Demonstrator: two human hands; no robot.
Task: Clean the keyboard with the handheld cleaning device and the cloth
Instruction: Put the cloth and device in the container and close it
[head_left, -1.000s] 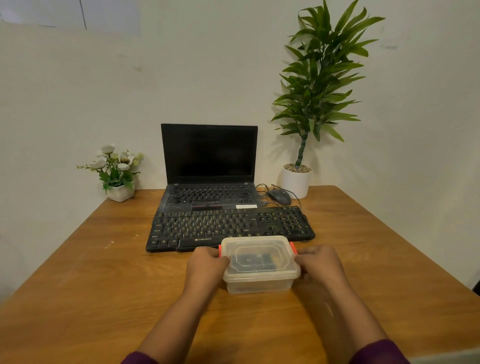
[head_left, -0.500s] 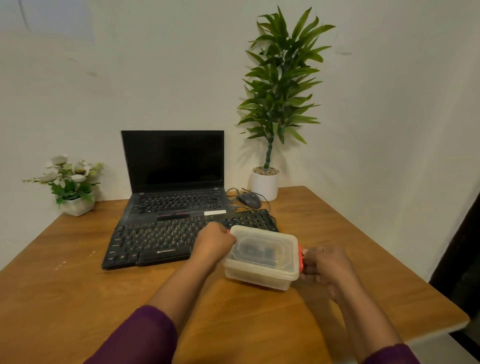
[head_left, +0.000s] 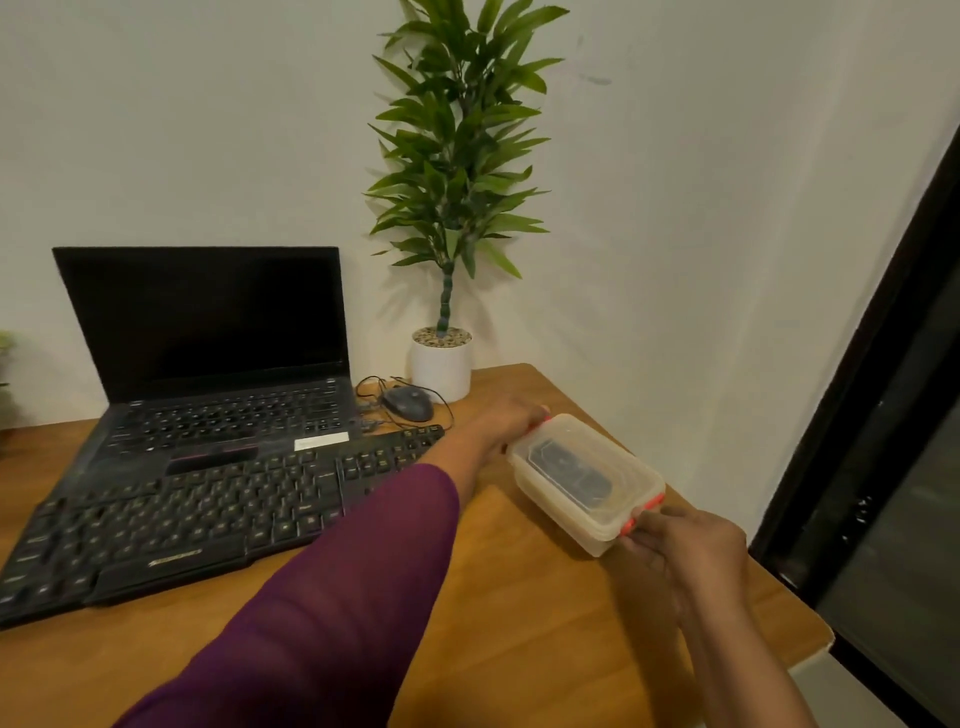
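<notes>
A black external keyboard (head_left: 208, 514) lies on the wooden table (head_left: 519, 623) in front of an open laptop (head_left: 208, 364). A clear plastic box (head_left: 584, 480) with orange lid clips sits to the right of the keyboard, turned diagonally, with a dark object inside. My left hand (head_left: 511, 421) grips the box's far end, my arm crossing over the keyboard's right end. My right hand (head_left: 685, 545) grips the near end at the orange clip. No cloth is visible.
A black mouse (head_left: 408, 402) with a coiled cable lies behind the keyboard's right end. A tall green plant in a white pot (head_left: 441, 364) stands at the back. The table's right edge runs just beyond the box, beside a dark window frame (head_left: 883, 415).
Both hands have carried the box from in front of the keyboard to the table's right side and turned it diagonally. The view has swung right with it.
</notes>
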